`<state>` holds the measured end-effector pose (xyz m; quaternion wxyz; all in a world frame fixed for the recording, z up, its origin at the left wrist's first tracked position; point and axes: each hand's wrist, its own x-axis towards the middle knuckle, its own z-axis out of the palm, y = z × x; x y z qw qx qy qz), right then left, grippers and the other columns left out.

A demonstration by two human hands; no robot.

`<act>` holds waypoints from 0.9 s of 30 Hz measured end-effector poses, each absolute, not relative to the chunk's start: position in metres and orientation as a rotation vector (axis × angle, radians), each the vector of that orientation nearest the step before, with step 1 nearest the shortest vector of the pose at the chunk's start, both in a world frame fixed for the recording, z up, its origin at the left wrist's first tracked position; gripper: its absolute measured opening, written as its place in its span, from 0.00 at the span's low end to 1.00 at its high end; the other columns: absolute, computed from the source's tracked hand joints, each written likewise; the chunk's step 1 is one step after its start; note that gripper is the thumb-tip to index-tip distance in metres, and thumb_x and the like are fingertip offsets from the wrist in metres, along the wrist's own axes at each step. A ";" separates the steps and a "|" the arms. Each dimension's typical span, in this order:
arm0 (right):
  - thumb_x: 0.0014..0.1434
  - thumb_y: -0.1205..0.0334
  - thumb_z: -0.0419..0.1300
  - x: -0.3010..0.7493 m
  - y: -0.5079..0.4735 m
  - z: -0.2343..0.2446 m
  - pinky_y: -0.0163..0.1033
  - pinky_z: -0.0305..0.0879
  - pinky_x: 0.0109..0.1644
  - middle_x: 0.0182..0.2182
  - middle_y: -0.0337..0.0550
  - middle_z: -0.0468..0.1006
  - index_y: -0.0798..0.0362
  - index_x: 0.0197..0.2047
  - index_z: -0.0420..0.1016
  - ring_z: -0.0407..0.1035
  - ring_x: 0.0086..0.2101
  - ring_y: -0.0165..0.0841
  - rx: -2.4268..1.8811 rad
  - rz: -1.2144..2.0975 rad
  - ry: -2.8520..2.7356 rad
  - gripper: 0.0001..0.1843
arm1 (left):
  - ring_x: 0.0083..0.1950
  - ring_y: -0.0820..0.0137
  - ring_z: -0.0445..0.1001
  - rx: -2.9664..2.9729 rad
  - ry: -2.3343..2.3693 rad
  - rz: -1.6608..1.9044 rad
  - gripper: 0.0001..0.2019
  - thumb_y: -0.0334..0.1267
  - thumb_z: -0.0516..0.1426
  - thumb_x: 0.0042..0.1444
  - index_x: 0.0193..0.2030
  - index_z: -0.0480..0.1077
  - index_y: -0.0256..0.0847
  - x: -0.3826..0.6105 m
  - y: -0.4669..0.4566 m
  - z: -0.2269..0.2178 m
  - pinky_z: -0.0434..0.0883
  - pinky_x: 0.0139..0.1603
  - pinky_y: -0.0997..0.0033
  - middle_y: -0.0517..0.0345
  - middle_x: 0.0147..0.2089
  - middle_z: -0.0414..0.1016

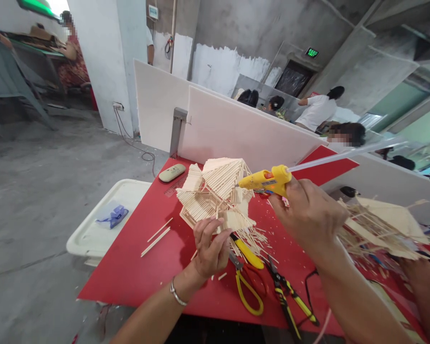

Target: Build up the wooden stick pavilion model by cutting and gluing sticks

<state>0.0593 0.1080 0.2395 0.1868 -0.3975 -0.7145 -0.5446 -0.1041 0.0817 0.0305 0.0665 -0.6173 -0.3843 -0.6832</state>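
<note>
A model house (222, 179) made of thin wooden sticks, with slatted roofs, stands on the red table (139, 282). My left hand (211, 243) is at its near lower edge, fingers curled and thumb up, gripping the front of it. The exact contact is partly hidden by my fingers. My right hand (308, 215) is wrapped around the handle of a yellow hot glue gun (267, 180), whose nozzle points left against the model's right-hand roof. A long clear glue stick (344, 155) sticks out of the gun's back.
Yellow-handled scissors (249, 291), a yellow utility knife (249, 253) and black-and-yellow pliers (286, 291) lie near me. Loose sticks (155, 241) lie left; a glasses case (172, 173) sits behind. At right, another person's hand (419, 277) is by a second stick model (380, 222). White panels (243, 124) stand behind.
</note>
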 end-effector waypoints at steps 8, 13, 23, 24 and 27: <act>0.57 0.61 0.58 0.059 0.107 0.239 0.38 0.49 0.30 0.29 0.40 0.72 0.55 0.52 0.70 0.61 0.28 0.30 -1.109 -1.533 -2.018 0.19 | 0.60 0.57 0.67 -1.878 -1.164 -2.053 0.15 0.28 0.57 0.57 0.50 0.71 0.44 -0.104 0.081 0.030 0.66 0.60 0.48 0.48 0.57 0.70; 0.57 0.61 0.58 0.061 0.107 0.239 0.38 0.49 0.30 0.30 0.41 0.72 0.55 0.53 0.70 0.62 0.29 0.30 -1.143 -1.533 -2.031 0.20 | 0.60 0.57 0.67 -1.877 -1.191 -2.057 0.15 0.28 0.57 0.57 0.51 0.70 0.44 -0.102 0.082 0.030 0.65 0.60 0.47 0.47 0.57 0.71; 0.58 0.61 0.58 0.055 0.106 0.242 0.39 0.47 0.30 0.29 0.40 0.71 0.56 0.51 0.71 0.59 0.29 0.30 -1.046 -1.527 -2.024 0.18 | 0.60 0.57 0.69 -1.915 -1.201 -2.026 0.15 0.29 0.57 0.57 0.51 0.69 0.43 -0.102 0.086 0.030 0.64 0.60 0.47 0.46 0.55 0.73; 0.59 0.61 0.58 0.054 0.105 0.242 0.38 0.47 0.30 0.29 0.40 0.72 0.56 0.52 0.71 0.59 0.29 0.30 -1.044 -1.528 -2.026 0.18 | 0.60 0.57 0.69 -1.914 -1.199 -2.027 0.15 0.29 0.57 0.57 0.51 0.69 0.43 -0.102 0.086 0.030 0.64 0.60 0.47 0.46 0.55 0.73; 0.59 0.61 0.58 0.054 0.105 0.243 0.38 0.47 0.30 0.28 0.40 0.72 0.55 0.52 0.71 0.59 0.28 0.30 -1.068 -1.518 -2.040 0.18 | 0.60 0.57 0.69 -1.920 -1.205 -2.028 0.14 0.29 0.57 0.57 0.50 0.69 0.43 -0.101 0.087 0.029 0.64 0.60 0.47 0.46 0.55 0.73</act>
